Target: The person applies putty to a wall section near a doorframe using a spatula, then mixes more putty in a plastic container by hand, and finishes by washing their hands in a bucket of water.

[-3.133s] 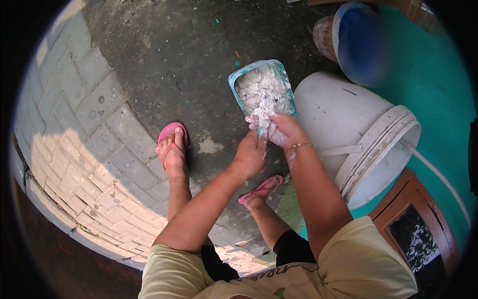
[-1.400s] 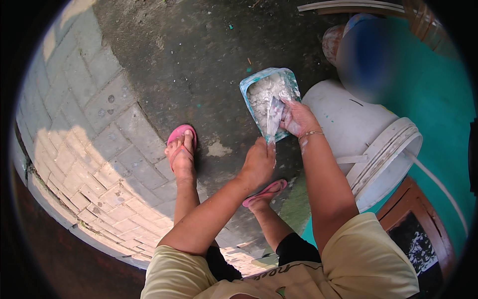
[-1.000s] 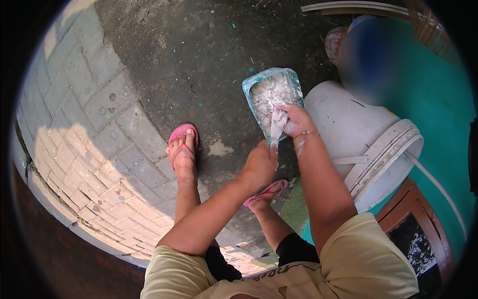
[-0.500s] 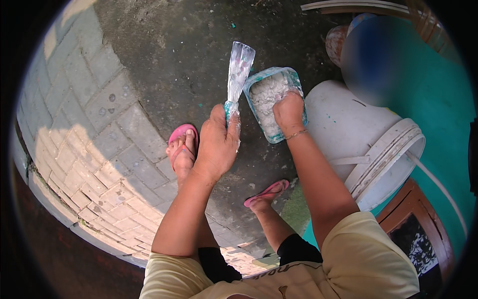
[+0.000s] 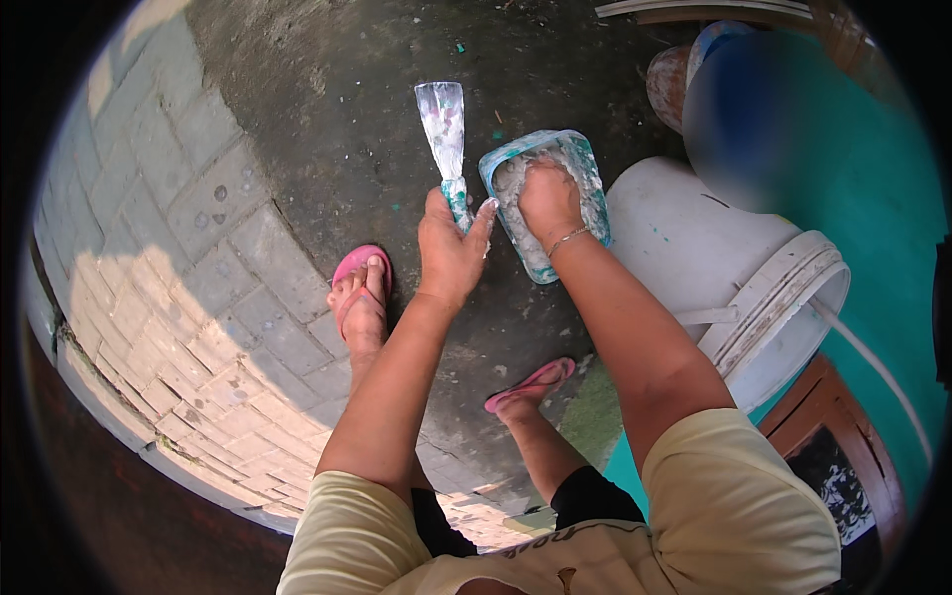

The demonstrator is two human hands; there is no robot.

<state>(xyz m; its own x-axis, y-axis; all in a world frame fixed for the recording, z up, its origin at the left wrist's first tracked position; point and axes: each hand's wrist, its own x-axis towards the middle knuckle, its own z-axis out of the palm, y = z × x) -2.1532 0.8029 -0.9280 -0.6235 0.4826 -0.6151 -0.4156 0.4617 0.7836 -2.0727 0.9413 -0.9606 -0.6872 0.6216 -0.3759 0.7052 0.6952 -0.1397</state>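
My left hand point(image 5: 448, 256) is closed around the green, putty-smeared handle of a putty knife point(image 5: 443, 134). Its wide blade points away from me and carries streaks of white. A white smear also marks the thumb. My right hand point(image 5: 551, 203), with a bracelet at the wrist, reaches down into a rectangular blue-green tub point(image 5: 488, 165). Thick white putty point(image 5: 513, 181) coats the inside of the tub. The fingers of that hand are hidden in the putty, so whether they grip anything does not show. The knife is held left of the tub, apart from it.
A large white bucket point(image 5: 684, 233) stands right of the tub, by a turquoise wall point(image 5: 843, 178). Behind it is a blurred blue, rounded thing point(image 5: 749, 119). Grey pavers point(image 5: 223, 213) lie at left beside dark ground. My feet wear pink flip-flops point(image 5: 342, 268).
The putty knife has swung left, its blade now farther from the tub. My right hand has shifted left and deeper into the putty.
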